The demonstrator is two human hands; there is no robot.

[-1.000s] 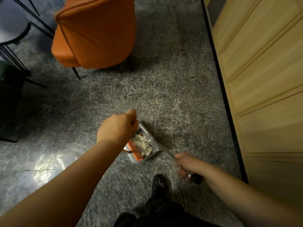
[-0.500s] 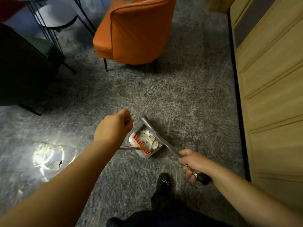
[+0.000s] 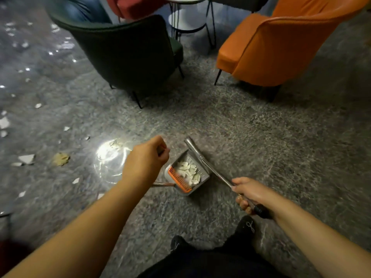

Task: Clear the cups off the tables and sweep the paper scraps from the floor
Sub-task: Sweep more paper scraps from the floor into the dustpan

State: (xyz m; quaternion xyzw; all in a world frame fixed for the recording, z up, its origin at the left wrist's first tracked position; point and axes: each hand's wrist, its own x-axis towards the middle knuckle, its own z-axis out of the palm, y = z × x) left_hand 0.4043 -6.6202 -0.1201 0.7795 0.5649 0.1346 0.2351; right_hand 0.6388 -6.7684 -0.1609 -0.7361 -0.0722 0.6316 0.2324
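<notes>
Closest to us, our dark trousers and black shoe point(image 3: 245, 227) stand on the grey speckled floor point(image 3: 261, 147). Our right hand point(image 3: 251, 194) is curled round a metal handle point(image 3: 212, 170) with a black end grip, which runs up and to the left along the far edge of the dustpan. Our left hand point(image 3: 145, 164) is closed in a fist round a second, thin handle point(image 3: 162, 184); only short bits of it show at the knuckles and below the wrist, where it meets the pan. Between our hands sits the grey dustpan point(image 3: 187, 173) with an orange comb point(image 3: 178, 180) along its near rim, and a heap of white paper scraps point(image 3: 188, 171) lies inside it. More loose scraps point(image 3: 26, 158) lie scattered on the floor well off to the left, beside a bright glare patch. Farther on stand a dark green armchair point(image 3: 128, 55) and an orange armchair point(image 3: 281, 47), well apart from the pan. Between and behind them is a small round white table point(image 3: 186, 19) on thin black legs; we cannot tell whether any cup stands on it.
</notes>
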